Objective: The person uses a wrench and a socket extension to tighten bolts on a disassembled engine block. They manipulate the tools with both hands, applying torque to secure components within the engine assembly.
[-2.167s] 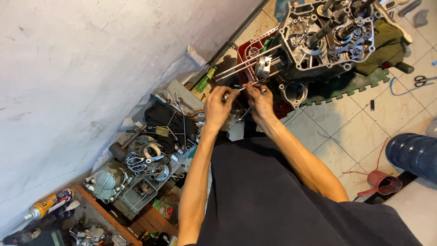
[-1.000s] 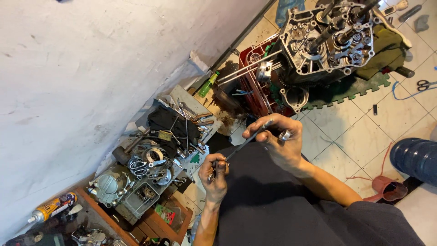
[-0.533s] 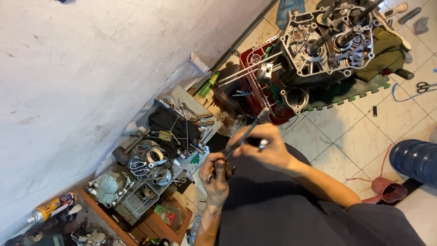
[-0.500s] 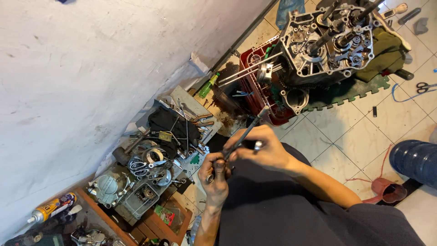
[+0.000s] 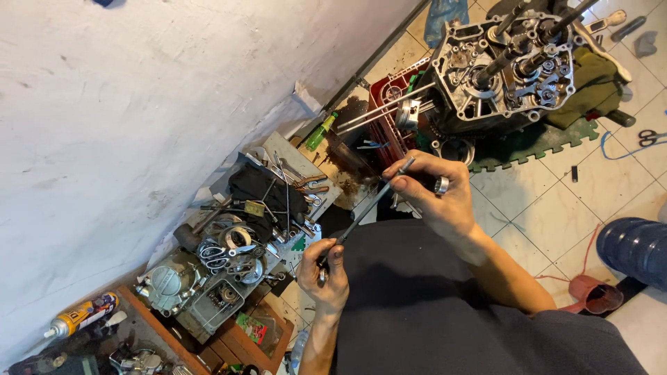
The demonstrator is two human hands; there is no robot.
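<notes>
The fingers [image 5: 403,182] of the right hand [image 5: 438,198] pinch the upper end of a thin metal rod [image 5: 365,208], thumb and forefinger pressed together on its tip. A small metal ring [image 5: 442,185] sits tucked between the other fingers of that hand, likely parked there so the pinch stays free. The left hand [image 5: 326,274] is closed round the rod's lower end, fingers curled tight on what looks like a dark handle. A grip at each end steadies the rod, which slants across the lap above the dark trousers [image 5: 445,305].

Beyond the hands, an open engine case [image 5: 511,66] stands on a green mat [image 5: 535,139] on the tiled floor [image 5: 556,201], long studs pointing toward a red crate [image 5: 389,118]. Along the wall lie loose tools and engine parts: a black cloth [image 5: 260,187], an engine cover [image 5: 167,285], a spray can [image 5: 80,316] near the lower left corner. A blue shoe [image 5: 636,246] shows at the right edge.

Half a second ago the hands held the rod much the same way; the right hand has since slid up to its very tip. About two seconds ago both hands were reaching out at the crate, well away from the lap.
</notes>
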